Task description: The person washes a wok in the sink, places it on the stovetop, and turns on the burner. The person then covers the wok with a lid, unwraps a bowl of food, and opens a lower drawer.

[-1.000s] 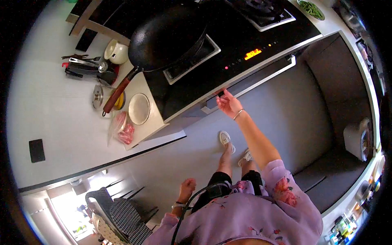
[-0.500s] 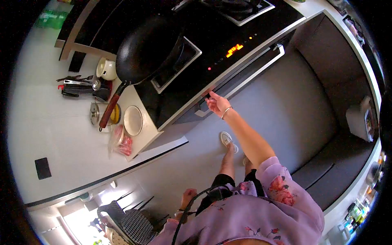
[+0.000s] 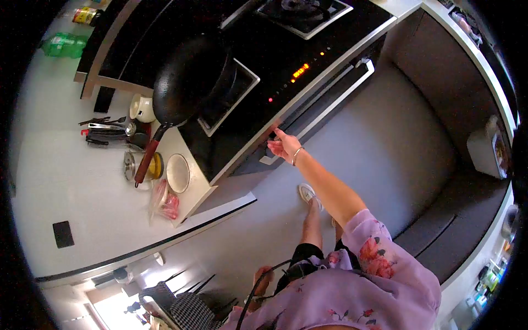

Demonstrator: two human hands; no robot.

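At the front edge of the black stove [image 3: 247, 118], my right hand [image 3: 284, 147] has its thumb and forefinger closed around a small dark knob [image 3: 272, 135], which is mostly covered. The other fingers are bent loosely below it. Lit orange digits [image 3: 300, 72] glow on the stove top. A black wok [image 3: 184, 82] with a brown wooden handle [image 3: 146, 162] sits over the left burner. My left hand [image 3: 263, 279] hangs by my side behind a black cable, apart from any object I can see; its fingers are largely hidden.
A bar handle [image 3: 341, 107] runs along the oven front. Left of the stove, the counter holds a white bowl [image 3: 178, 172], a plastic bag [image 3: 166, 203], a glass jar [image 3: 132, 165] and a cream pot [image 3: 142, 108]. A light bin [image 3: 487, 147] stands at the right.
The view has shifted slightly, so the stove and wok sit a little further left and lower. My right hand stays at the knob, its wrist turned somewhat and its fingers lower.
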